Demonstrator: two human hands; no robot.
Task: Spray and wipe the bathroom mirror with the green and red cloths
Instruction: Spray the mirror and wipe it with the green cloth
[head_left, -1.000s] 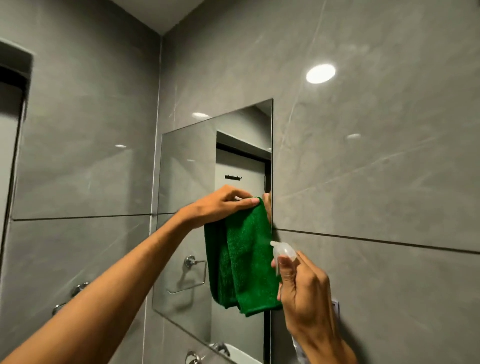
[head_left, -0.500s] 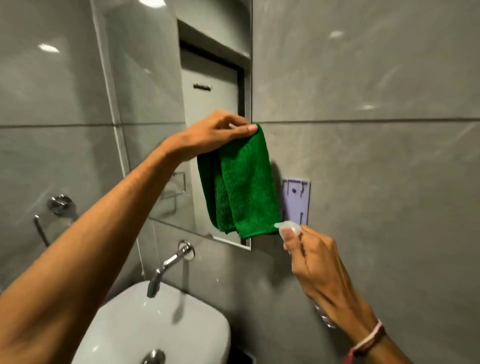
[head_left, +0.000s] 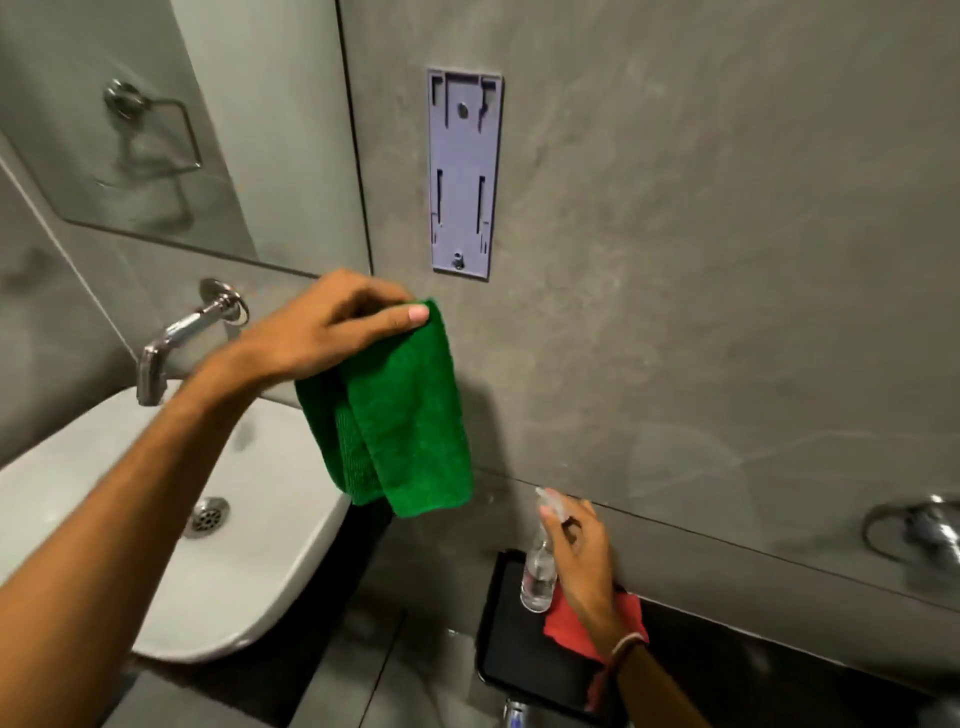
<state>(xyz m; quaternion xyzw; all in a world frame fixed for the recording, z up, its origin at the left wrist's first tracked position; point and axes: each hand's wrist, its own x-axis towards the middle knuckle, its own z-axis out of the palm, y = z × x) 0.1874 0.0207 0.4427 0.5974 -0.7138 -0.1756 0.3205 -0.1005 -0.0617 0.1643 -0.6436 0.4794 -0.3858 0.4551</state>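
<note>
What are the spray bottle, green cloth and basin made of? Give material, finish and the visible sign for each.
Spray bottle: looks like clear plastic; the dark tray shows through it.
Green cloth: probably microfibre, matte; it has a fine ribbed pile and hangs in soft folds.
Basin: likely glazed ceramic, glossy white, with soft highlights on its rounded rim.

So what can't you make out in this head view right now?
- Mirror: only its lower part shows, cut by the top edge; streaks unreadable.
- Red cloth: mostly hidden behind the right hand.
- Spray bottle: liquid level too blurred; whether it rests on the black tray is unclear.
- Green cloth: top corner covered by the left hand.
</note>
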